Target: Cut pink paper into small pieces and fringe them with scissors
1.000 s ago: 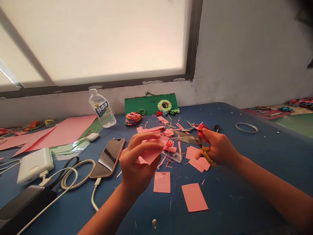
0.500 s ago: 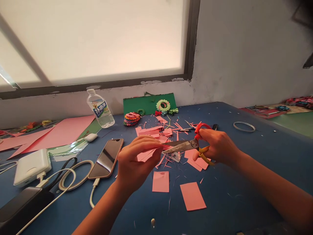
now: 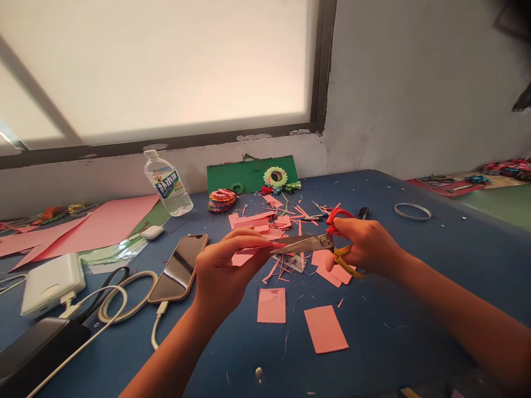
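My right hand grips scissors with one red and one yellow handle loop. Their blades point left and are slightly parted, with the tips at the fingertips of my left hand. That hand pinches a small piece of pink paper, mostly hidden by the fingers and blades. Two pink paper rectangles lie on the blue table just below. Behind the hands spread pink paper scraps and thin cut strips, with more pink rectangles under the scissors' handles.
Left of my hand are a phone, a coiled cable, a white power bank and a black device. A water bottle, stacked paper rings and a green card stand behind. A clear ring lies right.
The scissor blades look slightly closer together between my fingertips. Both hands keep nearly the same position; the whole view has shifted a little.
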Action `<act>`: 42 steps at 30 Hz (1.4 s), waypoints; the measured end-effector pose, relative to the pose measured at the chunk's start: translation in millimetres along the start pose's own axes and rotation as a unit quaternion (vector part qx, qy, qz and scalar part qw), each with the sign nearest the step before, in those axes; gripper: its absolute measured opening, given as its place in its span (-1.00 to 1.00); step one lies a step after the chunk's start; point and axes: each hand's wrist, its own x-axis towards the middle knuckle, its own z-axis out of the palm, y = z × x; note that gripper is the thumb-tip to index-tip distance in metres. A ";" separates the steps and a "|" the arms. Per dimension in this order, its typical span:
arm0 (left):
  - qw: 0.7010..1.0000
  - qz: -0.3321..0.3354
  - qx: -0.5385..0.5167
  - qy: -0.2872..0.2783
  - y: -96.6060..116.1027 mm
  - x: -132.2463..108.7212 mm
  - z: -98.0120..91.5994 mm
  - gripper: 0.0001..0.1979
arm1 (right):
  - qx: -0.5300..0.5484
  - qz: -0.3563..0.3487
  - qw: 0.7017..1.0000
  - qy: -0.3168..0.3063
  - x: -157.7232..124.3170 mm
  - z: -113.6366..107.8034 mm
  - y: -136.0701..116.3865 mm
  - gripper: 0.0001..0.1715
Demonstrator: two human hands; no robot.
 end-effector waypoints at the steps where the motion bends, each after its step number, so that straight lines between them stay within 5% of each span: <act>1: 1.000 -0.002 -0.003 0.002 -0.2 -0.2 -0.2 -0.74 | 0.002 -0.002 1.000 0.000 0.0 -0.3 -0.3 -0.54; 42: 0.999 -0.002 0.033 0.000 -0.6 5.3 -5.9 -0.82 | 0.015 0.025 0.999 -0.034 -0.5 -0.2 -0.5 -0.47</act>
